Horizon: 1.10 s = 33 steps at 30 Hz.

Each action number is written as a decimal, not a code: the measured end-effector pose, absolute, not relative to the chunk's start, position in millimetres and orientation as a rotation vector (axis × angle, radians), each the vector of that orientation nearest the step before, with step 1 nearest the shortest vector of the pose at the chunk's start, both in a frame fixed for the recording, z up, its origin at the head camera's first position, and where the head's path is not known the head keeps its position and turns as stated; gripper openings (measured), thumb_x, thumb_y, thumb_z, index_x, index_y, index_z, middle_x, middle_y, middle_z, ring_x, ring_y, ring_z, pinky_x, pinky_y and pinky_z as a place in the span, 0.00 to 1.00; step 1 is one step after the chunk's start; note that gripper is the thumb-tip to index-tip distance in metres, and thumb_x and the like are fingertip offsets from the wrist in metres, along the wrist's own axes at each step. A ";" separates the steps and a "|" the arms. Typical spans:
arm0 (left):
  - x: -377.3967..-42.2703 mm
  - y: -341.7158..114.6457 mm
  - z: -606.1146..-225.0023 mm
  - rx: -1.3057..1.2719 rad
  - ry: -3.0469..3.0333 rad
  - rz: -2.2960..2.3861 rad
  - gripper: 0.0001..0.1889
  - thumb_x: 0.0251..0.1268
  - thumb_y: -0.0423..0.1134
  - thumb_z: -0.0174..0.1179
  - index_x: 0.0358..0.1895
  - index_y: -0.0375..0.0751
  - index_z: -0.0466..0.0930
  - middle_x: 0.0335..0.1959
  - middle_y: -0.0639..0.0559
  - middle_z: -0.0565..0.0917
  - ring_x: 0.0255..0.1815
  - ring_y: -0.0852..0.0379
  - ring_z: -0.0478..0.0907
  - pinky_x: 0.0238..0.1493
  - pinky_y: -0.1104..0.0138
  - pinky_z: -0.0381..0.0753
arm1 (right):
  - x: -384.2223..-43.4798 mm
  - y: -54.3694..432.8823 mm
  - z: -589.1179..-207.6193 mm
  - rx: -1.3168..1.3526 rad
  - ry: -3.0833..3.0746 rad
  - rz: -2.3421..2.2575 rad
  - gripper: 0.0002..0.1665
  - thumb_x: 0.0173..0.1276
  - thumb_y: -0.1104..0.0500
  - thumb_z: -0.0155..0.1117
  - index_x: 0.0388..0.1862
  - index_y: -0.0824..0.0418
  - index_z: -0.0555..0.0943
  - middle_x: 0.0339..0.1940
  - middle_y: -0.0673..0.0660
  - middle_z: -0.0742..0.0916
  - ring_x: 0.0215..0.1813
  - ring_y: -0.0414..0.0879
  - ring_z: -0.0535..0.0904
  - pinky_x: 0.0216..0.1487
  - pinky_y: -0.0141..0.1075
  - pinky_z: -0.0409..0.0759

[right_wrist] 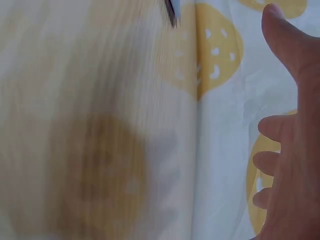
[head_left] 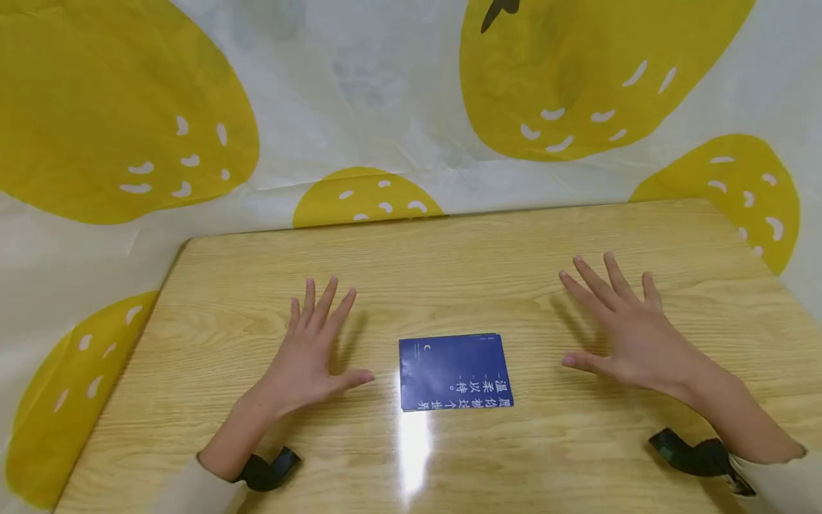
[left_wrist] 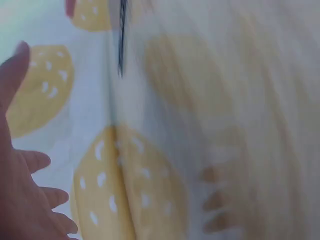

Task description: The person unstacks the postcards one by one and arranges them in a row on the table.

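A dark blue booklet (head_left: 452, 373) with white printed characters lies flat near the middle of the wooden table; other thin edges show beneath its cover at the right side. To its left, the left hand (head_left: 312, 357) hovers with fingers spread and thumb pointing toward the booklet. On the other side, the right hand (head_left: 632, 335) is held over the table, also with spread fingers and nothing in it. Both hands are apart from the booklet. In the left wrist view the left hand (left_wrist: 25, 185) is at the left edge; the right wrist view has the right hand (right_wrist: 295, 165) at its right edge.
The table (head_left: 501, 271) has a pale wood grain and reflects a bright glare below the booklet. A white cloth (head_left: 359, 93) with big yellow fruit shapes hangs behind and beside it. Black wrist devices (head_left: 270, 471) sit under both sleeves.
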<state>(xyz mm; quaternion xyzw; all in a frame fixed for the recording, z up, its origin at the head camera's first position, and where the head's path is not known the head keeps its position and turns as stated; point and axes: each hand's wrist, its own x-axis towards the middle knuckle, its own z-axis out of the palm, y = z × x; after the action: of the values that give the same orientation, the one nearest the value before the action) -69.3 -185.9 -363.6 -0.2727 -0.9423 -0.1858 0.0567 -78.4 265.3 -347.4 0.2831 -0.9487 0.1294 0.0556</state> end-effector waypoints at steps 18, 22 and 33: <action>-51.6 -130.3 -387.0 -0.915 -2.689 -1.328 0.56 0.43 0.52 0.76 0.75 0.44 0.51 0.76 0.47 0.51 0.76 0.49 0.40 0.69 0.45 0.51 | -50.4 215.3 -367.0 1.002 -2.760 0.926 0.58 0.51 0.42 0.74 0.76 0.55 0.56 0.76 0.54 0.59 0.76 0.57 0.48 0.60 0.68 0.59; -52.5 -128.6 -391.6 -0.937 -2.690 -1.340 0.55 0.44 0.53 0.75 0.75 0.44 0.52 0.76 0.49 0.52 0.76 0.50 0.41 0.68 0.45 0.51 | -47.2 208.5 -376.1 0.937 -2.735 1.139 0.48 0.60 0.51 0.69 0.75 0.56 0.58 0.75 0.59 0.62 0.75 0.58 0.50 0.61 0.68 0.57; -51.5 -127.5 -403.7 -1.033 -2.780 -1.125 0.62 0.37 0.61 0.75 0.75 0.41 0.50 0.76 0.50 0.51 0.77 0.49 0.39 0.68 0.47 0.54 | -42.8 195.0 -394.1 0.943 -2.757 1.192 0.52 0.55 0.49 0.74 0.75 0.57 0.59 0.74 0.59 0.63 0.75 0.57 0.51 0.70 0.53 0.52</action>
<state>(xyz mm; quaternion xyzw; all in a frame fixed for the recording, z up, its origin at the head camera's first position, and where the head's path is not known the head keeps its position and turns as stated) -51.5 -127.5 -403.7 -0.3255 -0.8764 -0.3546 -0.0151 -42.8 195.0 -394.1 0.2996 -0.8757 0.3787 -0.0036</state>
